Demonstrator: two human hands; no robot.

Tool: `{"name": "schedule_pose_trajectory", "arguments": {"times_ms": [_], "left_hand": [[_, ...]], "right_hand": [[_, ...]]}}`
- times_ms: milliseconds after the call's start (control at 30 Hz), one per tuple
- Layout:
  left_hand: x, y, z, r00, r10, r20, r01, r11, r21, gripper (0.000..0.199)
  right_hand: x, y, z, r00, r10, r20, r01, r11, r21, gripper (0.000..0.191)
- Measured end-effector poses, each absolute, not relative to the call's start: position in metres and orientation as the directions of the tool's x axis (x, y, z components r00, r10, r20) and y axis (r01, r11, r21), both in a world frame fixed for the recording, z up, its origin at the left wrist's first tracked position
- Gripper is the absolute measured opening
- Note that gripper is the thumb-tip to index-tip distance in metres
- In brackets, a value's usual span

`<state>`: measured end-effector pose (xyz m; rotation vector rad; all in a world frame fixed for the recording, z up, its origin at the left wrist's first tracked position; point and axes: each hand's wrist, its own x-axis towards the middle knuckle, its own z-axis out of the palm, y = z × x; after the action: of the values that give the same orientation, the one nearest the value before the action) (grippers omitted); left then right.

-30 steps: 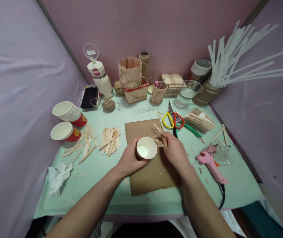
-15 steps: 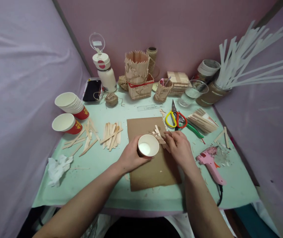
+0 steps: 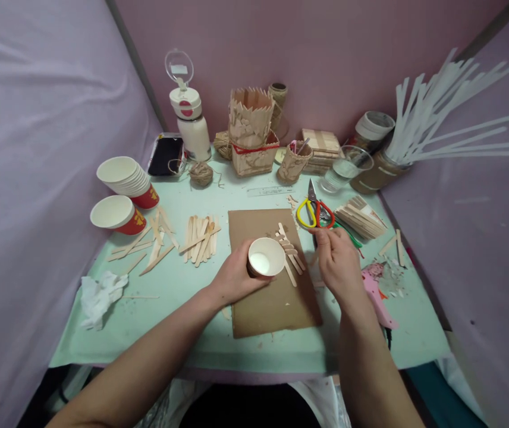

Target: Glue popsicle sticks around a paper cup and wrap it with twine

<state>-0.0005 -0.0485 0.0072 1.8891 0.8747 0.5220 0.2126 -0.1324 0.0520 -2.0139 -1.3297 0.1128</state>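
Observation:
My left hand is wrapped round a paper cup, white inside, above the brown cardboard. Beside the cup, several craft sticks lie crossed on the cardboard. My right hand is closed, right of the cardboard and just below the scissors with yellow and red handles; whatever its fingers pinch is too small to make out. The pink glue gun lies partly behind my right forearm.
Stacked cups, loose sticks and crumpled tissue are at the left. Along the back stand a bottle, stick-covered containers and a clear cup. White strips fan out at the right.
My right hand has moved right and slightly up, away from the craft sticks, uncovering more of them and covering part of the glue gun. My left hand still holds the cup. The view has shifted slightly.

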Motion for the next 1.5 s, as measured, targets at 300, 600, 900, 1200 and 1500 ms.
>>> {"name": "schedule_pose_trajectory", "arguments": {"times_ms": [300, 600, 900, 1200, 1500], "left_hand": [[0.0, -0.048, 0.011, 0.663, 0.748, -0.015, 0.34, -0.283, 0.897, 0.069], [-0.001, -0.051, 0.009, 0.666, 0.746, -0.015, 0.31, -0.259, 0.915, 0.066], [-0.001, -0.053, 0.01, 0.668, 0.744, 0.012, 0.299, -0.283, 0.912, 0.069], [-0.004, -0.06, -0.005, 0.649, 0.749, 0.134, 0.272, -0.393, 0.878, 0.09], [-0.005, -0.057, -0.001, 0.519, 0.529, 0.672, 0.034, -0.798, 0.602, 0.08]], "right_hand": [[0.186, -0.171, 0.124, 0.422, 0.682, 0.598, 0.749, 0.109, -0.653, 0.012], [0.175, -0.155, 0.129, -0.126, 0.815, 0.566, 0.904, 0.329, -0.272, 0.03], [0.169, -0.138, 0.116, -0.339, 0.912, 0.231, 0.889, 0.39, -0.238, 0.031], [0.169, -0.139, 0.129, -0.359, 0.912, 0.196, 0.867, 0.404, -0.292, 0.029], [0.166, -0.15, 0.114, -0.276, 0.939, 0.204, 0.809, 0.341, -0.479, 0.016]]}}
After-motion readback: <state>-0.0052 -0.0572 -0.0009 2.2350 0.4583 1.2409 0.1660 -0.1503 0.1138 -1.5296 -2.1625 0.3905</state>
